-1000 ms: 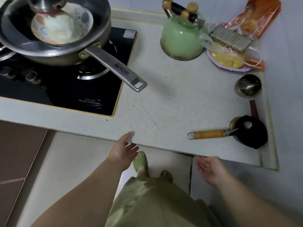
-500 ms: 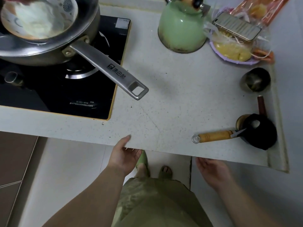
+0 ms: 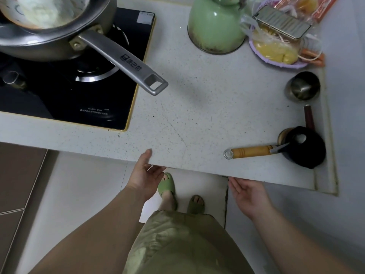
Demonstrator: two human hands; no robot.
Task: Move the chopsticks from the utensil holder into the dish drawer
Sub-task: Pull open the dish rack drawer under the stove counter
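Below, both empty hands, left hand (image 3: pixel 145 177) and right hand (image 3: pixel 249 195), reach under countertop (image 3: pixel 197 115).

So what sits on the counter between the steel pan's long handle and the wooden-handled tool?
Nothing: in the head view, only bare speckled white countertop lies between the steel pan handle and the wooden-handled tool.

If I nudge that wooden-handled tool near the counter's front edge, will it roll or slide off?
The wooden-handled tool has a round handle, so it may roll toward the counter edge. Its far end rests against the black object, which likely checks it. It looks stiff and light.
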